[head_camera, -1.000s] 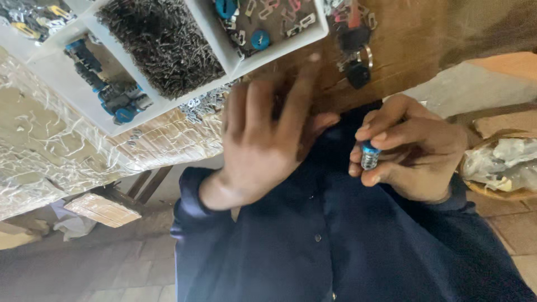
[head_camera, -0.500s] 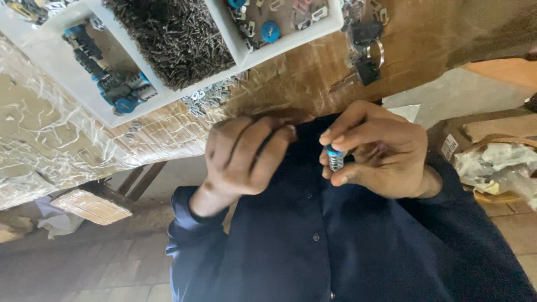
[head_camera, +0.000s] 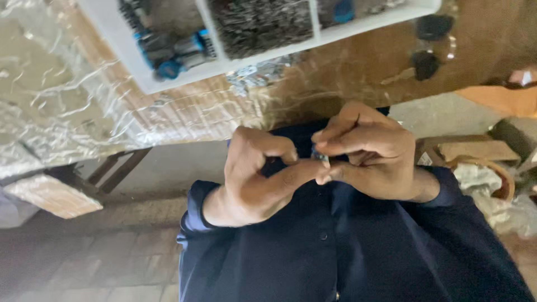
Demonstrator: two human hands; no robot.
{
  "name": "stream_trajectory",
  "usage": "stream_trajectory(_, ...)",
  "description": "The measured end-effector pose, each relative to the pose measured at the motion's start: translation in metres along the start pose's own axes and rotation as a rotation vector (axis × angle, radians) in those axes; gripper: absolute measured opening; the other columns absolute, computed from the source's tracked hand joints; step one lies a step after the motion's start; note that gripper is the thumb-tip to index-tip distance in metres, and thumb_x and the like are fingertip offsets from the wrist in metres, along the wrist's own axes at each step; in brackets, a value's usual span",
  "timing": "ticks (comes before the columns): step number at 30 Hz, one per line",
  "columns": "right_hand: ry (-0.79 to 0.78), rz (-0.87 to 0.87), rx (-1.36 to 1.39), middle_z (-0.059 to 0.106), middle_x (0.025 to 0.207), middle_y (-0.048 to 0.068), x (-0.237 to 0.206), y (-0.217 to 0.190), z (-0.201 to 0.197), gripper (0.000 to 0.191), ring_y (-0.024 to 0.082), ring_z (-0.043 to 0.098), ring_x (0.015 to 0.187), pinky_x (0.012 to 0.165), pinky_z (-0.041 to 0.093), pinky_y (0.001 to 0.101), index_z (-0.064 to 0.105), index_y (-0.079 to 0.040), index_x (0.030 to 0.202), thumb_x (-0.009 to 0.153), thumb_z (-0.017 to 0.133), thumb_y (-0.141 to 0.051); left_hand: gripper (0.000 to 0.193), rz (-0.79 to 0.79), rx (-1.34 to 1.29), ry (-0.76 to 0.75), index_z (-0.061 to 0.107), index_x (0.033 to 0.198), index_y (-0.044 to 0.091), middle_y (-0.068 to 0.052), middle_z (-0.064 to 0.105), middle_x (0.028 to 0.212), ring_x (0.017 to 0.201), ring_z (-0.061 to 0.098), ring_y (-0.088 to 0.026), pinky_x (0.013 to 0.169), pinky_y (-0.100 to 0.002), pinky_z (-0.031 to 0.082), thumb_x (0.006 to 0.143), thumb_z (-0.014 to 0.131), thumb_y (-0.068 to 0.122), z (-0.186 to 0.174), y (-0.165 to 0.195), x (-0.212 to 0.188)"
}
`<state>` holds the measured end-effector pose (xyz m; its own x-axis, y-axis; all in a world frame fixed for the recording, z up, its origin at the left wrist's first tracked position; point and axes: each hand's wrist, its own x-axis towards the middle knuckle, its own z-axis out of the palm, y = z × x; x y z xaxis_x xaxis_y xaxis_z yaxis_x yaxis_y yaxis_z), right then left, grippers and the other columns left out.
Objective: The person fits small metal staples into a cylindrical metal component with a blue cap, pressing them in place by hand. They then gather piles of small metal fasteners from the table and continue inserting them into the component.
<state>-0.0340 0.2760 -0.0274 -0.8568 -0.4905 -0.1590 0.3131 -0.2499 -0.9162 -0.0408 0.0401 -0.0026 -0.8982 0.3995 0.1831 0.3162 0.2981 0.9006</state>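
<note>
The person's two hands meet in the middle of the view, close to the body and in front of a dark blue buttoned shirt (head_camera: 347, 251). The right hand (head_camera: 372, 154) is curled tight. Its fingers and thumb pinch a small shiny metal part with a bit of blue on it (head_camera: 320, 157). Only a tiny piece of this part shows, because the fingers hide most of it. The left hand (head_camera: 257, 176) is curled too, and its thumb tip touches the same small part. The other fingers of the left hand are bent in toward the palm, and they hold nothing else that can be seen. So the small part sits right between the two hands, up in the air, near the chest and not on the counter.

Farther away is a brown wooden counter (head_camera: 358, 67) with a sheet of clear crinkly plastic (head_camera: 72, 106) over its left side. On it lies a white tray with boxes inside (head_camera: 235, 60). The left box holds blue and black little parts (head_camera: 170, 47). The middle box holds a heap of thin dark metal pins (head_camera: 260, 22). Two small black pieces (head_camera: 428, 45) lie on the counter to the right of the tray.

On the right, low down, there is some crumpled white plastic (head_camera: 486, 190) beside a flat brown cardboard piece (head_camera: 475, 150).
</note>
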Motion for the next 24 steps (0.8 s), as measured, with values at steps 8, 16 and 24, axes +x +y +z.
stream_trajectory(8,-0.096,0.122,0.275,0.062,0.126,0.018,0.022,0.019,0.025,0.039,0.020,0.075,0.103,0.082,0.072,0.0289,0.066,0.002,0.125,0.088,0.078,0.009,0.039,-0.383,0.247,0.189,0.069,0.121,0.003,-0.009,0.062,0.104,0.091,0.061,-0.022,0.079,-0.037,0.051,0.089,0.089,0.014,-0.030,0.006,-0.037)
stream_trajectory(16,-0.078,0.058,0.146,0.062,0.126,0.016,0.026,0.008,0.022,0.041,0.018,0.075,0.097,0.079,0.073,0.0285,0.067,0.000,0.124,0.086,0.081,0.009,0.024,-0.145,0.715,0.153,0.072,0.109,0.007,-0.010,0.063,0.112,0.106,0.056,-0.030,0.090,-0.040,0.050,0.093,0.090,0.006,-0.038,-0.017,-0.049)
stream_trajectory(24,0.002,0.037,0.197,0.059,0.129,0.019,0.014,0.011,0.008,0.040,0.021,0.075,0.104,0.087,0.072,0.0296,0.061,0.002,0.130,0.094,0.075,0.010,0.015,-0.138,-0.084,0.252,0.068,0.096,0.000,-0.012,0.071,0.093,0.086,0.068,-0.024,0.076,-0.035,0.058,0.085,0.079,-0.005,-0.016,0.000,-0.027)
